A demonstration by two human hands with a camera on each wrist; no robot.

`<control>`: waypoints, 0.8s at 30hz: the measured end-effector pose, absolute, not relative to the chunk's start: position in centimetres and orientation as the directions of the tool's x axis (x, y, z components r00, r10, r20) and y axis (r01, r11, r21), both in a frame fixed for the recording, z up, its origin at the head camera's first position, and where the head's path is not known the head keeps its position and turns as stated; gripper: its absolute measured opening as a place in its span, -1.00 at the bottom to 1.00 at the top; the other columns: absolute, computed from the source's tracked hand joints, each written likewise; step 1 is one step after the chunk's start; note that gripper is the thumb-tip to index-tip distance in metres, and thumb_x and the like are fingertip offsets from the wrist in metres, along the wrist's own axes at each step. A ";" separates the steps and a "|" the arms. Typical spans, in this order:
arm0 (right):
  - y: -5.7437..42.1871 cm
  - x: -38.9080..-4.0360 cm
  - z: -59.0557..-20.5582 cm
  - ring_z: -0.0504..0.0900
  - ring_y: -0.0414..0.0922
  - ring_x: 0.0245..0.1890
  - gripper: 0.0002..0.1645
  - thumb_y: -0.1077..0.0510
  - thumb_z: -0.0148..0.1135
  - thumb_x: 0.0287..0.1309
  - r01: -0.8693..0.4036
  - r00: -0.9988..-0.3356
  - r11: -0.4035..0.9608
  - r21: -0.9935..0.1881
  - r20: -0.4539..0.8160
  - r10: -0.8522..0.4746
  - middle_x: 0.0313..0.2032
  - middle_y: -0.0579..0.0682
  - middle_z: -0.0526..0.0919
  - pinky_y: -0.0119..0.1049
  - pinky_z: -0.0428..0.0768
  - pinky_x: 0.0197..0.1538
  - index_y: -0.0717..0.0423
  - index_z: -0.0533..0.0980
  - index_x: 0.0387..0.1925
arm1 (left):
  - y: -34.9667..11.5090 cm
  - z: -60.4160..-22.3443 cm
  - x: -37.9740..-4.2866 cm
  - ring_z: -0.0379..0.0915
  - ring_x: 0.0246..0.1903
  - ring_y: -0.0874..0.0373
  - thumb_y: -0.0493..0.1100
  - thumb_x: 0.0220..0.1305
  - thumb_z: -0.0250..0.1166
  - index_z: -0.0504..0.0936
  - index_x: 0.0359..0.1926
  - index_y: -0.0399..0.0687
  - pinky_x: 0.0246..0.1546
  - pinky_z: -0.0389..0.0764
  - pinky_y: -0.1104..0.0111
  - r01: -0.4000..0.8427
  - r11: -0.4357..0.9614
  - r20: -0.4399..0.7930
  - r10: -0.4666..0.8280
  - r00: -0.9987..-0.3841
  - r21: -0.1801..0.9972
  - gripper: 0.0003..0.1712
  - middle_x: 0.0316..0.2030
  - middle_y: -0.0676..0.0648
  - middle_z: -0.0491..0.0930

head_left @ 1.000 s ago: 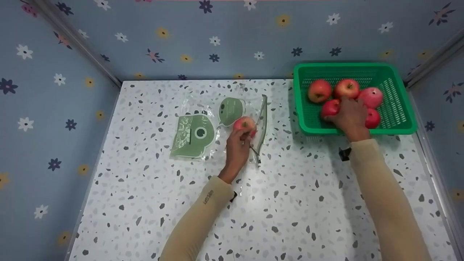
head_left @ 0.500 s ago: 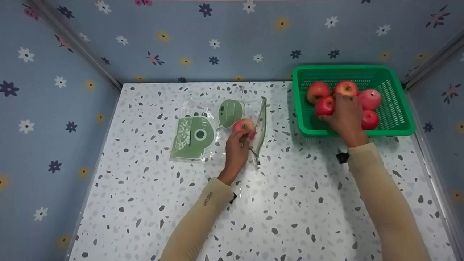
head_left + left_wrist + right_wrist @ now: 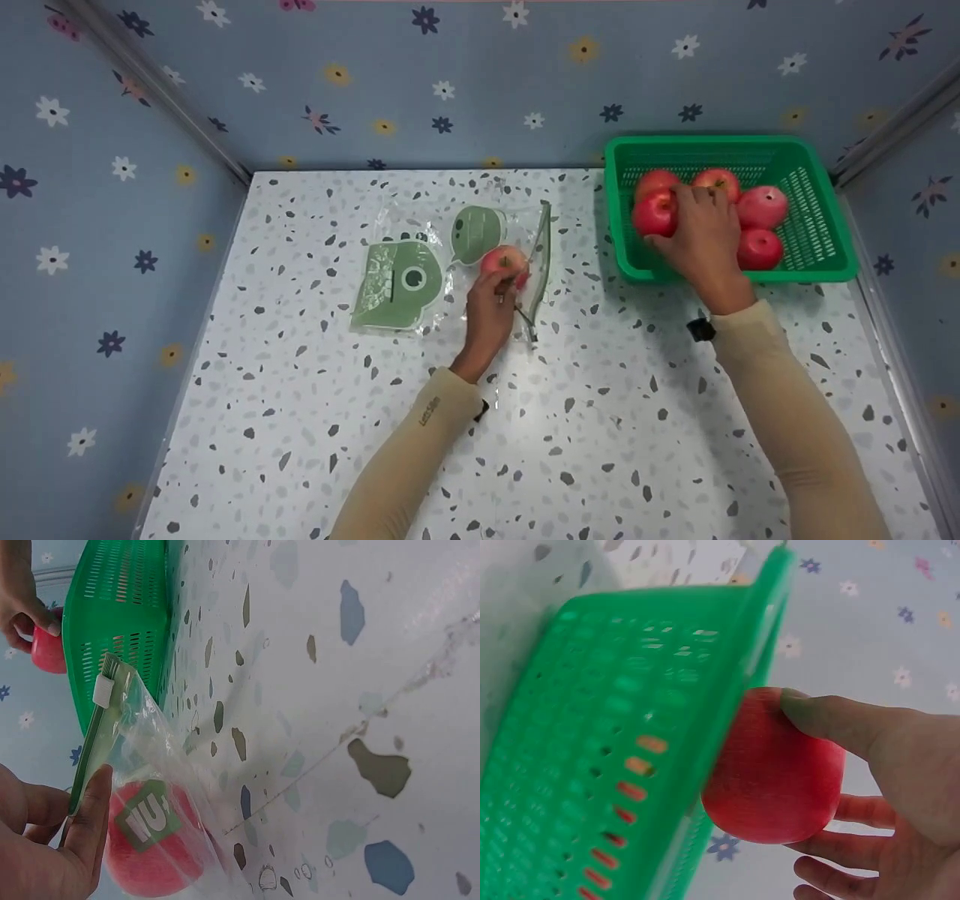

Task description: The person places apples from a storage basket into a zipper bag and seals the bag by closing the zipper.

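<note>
My left hand (image 3: 489,319) pinches the green zip edge (image 3: 96,739) of a clear plastic bag printed with a green cartoon face (image 3: 405,281). A white slider (image 3: 103,691) sits near that edge's end. Inside the bag, close by my left fingers, lies one apple (image 3: 154,847). Over at the green basket (image 3: 626,255), my right hand (image 3: 701,236) grips a red apple (image 3: 776,769) between thumb and fingers. In the right wrist view that apple shows at the level of the basket's rim, partly covered by it.
Several other apples stay in the basket, among them a red one (image 3: 760,249) and a pinkish one (image 3: 763,206). The basket stands at the back right of the speckled table (image 3: 570,450). Flower-patterned walls (image 3: 480,90) close in the back and both sides.
My right hand has shifted left in the basket, bringing the gripped apple with it, in front of the one at the back left. My left hand and the bag keep their place.
</note>
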State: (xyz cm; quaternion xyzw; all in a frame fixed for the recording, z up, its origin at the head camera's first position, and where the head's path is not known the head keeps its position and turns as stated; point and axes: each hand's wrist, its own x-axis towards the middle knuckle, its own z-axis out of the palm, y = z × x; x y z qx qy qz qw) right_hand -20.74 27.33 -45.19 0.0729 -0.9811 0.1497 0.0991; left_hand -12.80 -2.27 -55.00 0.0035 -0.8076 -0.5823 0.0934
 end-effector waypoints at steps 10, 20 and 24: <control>24.8 -19.8 -44.7 0.43 0.33 0.21 -0.10 0.13 0.72 -0.04 -0.284 -0.925 0.919 -0.275 0.330 -0.187 0.22 0.37 0.58 0.32 0.42 0.28 0.33 0.47 0.29 | -2.2 -54.9 -12.8 0.65 -0.15 -0.07 -0.52 0.37 0.26 0.70 0.08 -0.38 -0.13 0.61 0.34 0.106 0.343 0.153 -0.114 -0.982 0.933 -0.70 -0.07 -0.27 0.67; 21.7 -18.4 -45.5 0.44 0.26 0.26 -0.07 0.07 0.72 -0.05 -0.346 -0.905 0.905 -0.248 0.341 -0.252 0.22 0.30 0.58 0.24 0.51 0.22 0.26 0.46 0.31 | -2.3 -55.1 -12.8 0.67 -0.19 -0.11 -0.53 0.34 0.27 0.69 0.04 -0.41 -0.18 0.63 0.33 0.154 0.356 0.205 -0.112 -0.972 0.922 -0.73 -0.12 -0.29 0.67; 20.5 -17.7 -46.1 0.45 0.24 0.26 -0.05 0.07 0.74 -0.08 -0.371 -0.901 0.898 -0.238 0.329 -0.285 0.21 0.28 0.59 0.20 0.52 0.22 0.27 0.47 0.31 | -2.2 -55.1 -12.8 0.66 -0.16 -0.11 -0.54 0.34 0.27 0.69 0.05 -0.41 -0.12 0.65 0.27 0.150 0.353 0.201 -0.113 -0.973 0.924 -0.71 -0.10 -0.30 0.68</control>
